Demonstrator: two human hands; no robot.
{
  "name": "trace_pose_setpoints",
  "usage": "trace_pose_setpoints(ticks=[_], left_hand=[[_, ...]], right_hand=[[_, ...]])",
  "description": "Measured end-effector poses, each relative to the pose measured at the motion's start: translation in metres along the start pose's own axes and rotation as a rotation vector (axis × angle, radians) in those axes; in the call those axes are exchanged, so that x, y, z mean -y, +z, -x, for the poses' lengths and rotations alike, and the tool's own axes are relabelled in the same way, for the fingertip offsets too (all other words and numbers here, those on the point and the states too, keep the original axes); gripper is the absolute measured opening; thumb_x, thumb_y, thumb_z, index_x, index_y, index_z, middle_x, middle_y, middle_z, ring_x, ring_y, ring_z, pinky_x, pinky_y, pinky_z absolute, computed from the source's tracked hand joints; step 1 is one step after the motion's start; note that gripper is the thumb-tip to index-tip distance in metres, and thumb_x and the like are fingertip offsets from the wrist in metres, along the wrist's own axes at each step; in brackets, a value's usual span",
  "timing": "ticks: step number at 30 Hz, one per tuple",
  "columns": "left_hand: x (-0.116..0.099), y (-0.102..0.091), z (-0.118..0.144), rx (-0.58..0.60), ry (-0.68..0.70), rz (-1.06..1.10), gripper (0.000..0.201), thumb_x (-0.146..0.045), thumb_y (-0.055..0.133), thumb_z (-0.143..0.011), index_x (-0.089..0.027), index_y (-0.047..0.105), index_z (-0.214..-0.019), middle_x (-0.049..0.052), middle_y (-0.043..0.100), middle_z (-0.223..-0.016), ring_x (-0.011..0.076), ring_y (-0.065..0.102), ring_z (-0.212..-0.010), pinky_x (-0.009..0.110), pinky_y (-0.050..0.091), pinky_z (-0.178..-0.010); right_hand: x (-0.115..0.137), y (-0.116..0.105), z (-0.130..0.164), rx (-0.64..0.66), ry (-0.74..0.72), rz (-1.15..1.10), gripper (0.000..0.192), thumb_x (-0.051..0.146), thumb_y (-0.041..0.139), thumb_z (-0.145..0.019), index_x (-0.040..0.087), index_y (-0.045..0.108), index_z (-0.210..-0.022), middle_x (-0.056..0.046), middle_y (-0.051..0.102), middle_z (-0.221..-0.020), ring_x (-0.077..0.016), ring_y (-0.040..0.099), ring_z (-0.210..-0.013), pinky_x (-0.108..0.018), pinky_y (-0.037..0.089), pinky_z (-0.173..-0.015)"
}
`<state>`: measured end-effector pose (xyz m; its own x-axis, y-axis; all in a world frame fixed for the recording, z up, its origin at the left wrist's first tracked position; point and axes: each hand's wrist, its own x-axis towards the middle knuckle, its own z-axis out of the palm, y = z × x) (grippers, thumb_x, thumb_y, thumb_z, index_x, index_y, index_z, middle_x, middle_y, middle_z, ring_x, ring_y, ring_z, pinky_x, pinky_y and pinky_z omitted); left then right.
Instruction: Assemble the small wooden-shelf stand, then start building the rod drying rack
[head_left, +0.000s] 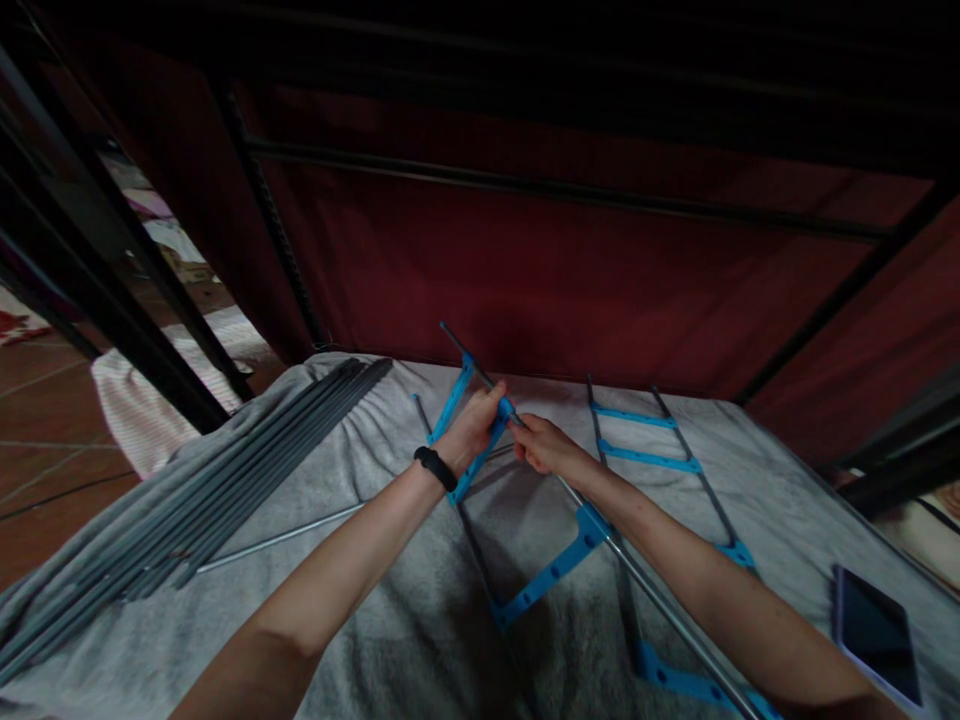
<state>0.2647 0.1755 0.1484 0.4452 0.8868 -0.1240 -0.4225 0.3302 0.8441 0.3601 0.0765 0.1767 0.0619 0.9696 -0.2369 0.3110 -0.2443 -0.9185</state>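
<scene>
My left hand (474,422) is closed around a blue plastic bracket (480,468) where it meets a long metal tube (660,598). Just to its right, my right hand (546,446) has its fingers wrapped round the same tube. The tube slants from the far middle towards the lower right, under my right forearm. Another blue bracket (451,400) is on it beyond my left hand, and a nearer bracket (555,568) joins it below my right hand. The brackets' other ends meet a thinner-looking dark tube (474,548) lower on the blanket.
A second ladder-like frame with blue crosspieces (651,460) lies at right. A bundle of grey tubes (247,490) and a loose tube (285,537) lie left on the grey blanket (382,620). A phone (879,635) rests at lower right. Dark bars (525,185) and red cloth (480,270) stand behind.
</scene>
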Motion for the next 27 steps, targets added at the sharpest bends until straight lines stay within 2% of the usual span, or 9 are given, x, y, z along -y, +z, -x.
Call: trace_pose_setpoints(ticks=[5,11,18,25,27], left_hand=[[0.0,0.003,0.002,-0.002,0.004,-0.01,0.014,-0.026,0.059,-0.083,-0.017,0.056,-0.073,0.0,0.059,-0.056,0.0097,0.053,-0.045,0.021,0.04,-0.048],[-0.003,0.009,0.008,-0.061,0.024,-0.026,0.014,-0.022,0.053,-0.084,-0.017,0.056,-0.071,0.0,0.057,-0.056,0.0102,0.051,-0.043,0.022,0.039,-0.044],[0.004,0.015,0.014,-0.109,0.103,-0.119,0.013,-0.026,0.051,-0.084,-0.016,0.054,-0.075,0.0,0.057,-0.057,0.0094,0.049,-0.046,0.021,0.037,-0.046],[0.011,0.019,0.016,-0.215,0.144,-0.252,0.013,-0.027,0.049,-0.085,-0.017,0.054,-0.079,0.0,0.055,-0.063,0.0103,0.049,-0.05,0.022,0.037,-0.046],[0.012,0.019,0.016,-0.21,0.154,-0.28,0.012,-0.027,0.05,-0.085,-0.017,0.054,-0.079,-0.001,0.054,-0.062,0.01,0.049,-0.05,0.022,0.037,-0.047]], right_hand=[[0.003,-0.001,0.007,0.032,-0.006,-0.068,0.02,0.035,0.042,-0.096,0.02,0.046,-0.084,0.008,0.05,-0.056,-0.0033,0.031,-0.034,-0.016,0.018,-0.033],[0.004,0.0,0.008,0.042,-0.014,-0.087,0.019,0.03,0.04,-0.098,0.02,0.044,-0.082,0.009,0.051,-0.056,-0.0026,0.031,-0.032,-0.016,0.019,-0.032],[0.015,0.003,0.016,-0.015,0.079,-0.024,0.023,0.021,0.04,-0.096,0.02,0.042,-0.073,0.01,0.044,-0.049,-0.003,0.031,-0.029,-0.017,0.018,-0.03],[0.011,0.004,0.014,-0.003,0.098,-0.125,0.029,0.028,0.045,-0.095,0.02,0.04,-0.067,0.01,0.038,-0.044,-0.0031,0.028,-0.027,-0.017,0.018,-0.029],[0.009,0.003,0.013,-0.003,0.077,-0.154,0.03,0.031,0.048,-0.094,0.02,0.041,-0.067,0.01,0.04,-0.046,-0.0029,0.029,-0.029,-0.017,0.019,-0.03]])
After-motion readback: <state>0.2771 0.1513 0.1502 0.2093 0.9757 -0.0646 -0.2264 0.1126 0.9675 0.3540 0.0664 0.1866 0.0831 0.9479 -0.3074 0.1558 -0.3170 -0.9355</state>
